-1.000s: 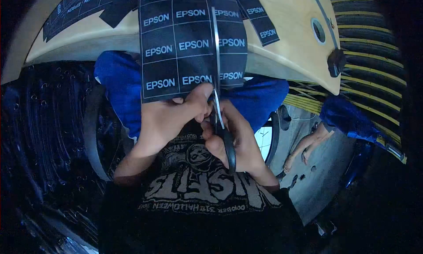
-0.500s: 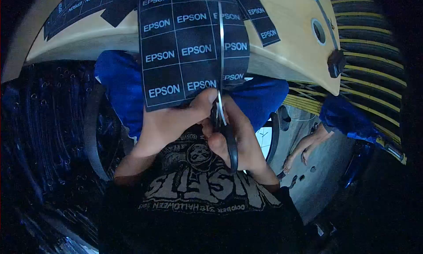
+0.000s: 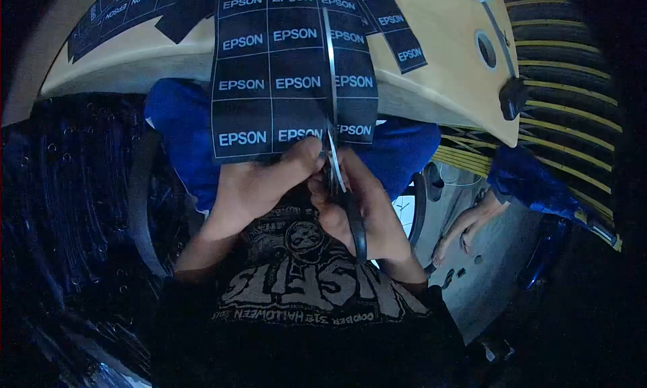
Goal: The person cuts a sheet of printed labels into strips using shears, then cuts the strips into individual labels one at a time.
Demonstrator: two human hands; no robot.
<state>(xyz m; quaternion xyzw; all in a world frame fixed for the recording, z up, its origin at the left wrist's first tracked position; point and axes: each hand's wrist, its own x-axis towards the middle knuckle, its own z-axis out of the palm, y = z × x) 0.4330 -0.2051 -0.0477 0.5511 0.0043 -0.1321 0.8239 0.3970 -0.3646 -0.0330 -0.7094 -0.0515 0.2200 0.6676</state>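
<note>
A black sheet [image 3: 242,61] printed with white EPSON labels in a grid stands in front of my chest, reaching over the table edge. My left hand [image 3: 253,196] pinches its lower edge, thumb on top near the bottom middle label. In my right hand [image 3: 377,219] are scissors [image 3: 356,230] with dark handles, fingers wrapped round them. One long silver blade lies over the face of the sheet, along the line between the middle and right label columns. The other blade is hidden behind the sheet.
More EPSON label pieces [image 3: 397,34] lie on the pale wooden table [image 3: 458,78], with a round hole at its right. Yellow-edged slats [image 3: 566,71] run beside it. Another person's bare legs [image 3: 465,230] show at right. Dark shiny material [image 3: 74,186] hangs at left.
The sheet has shifted slightly, its right column now lying flatter beside the blade. The upper blade has tilted and its tip has moved a little left and down. Both hands keep their grip.
</note>
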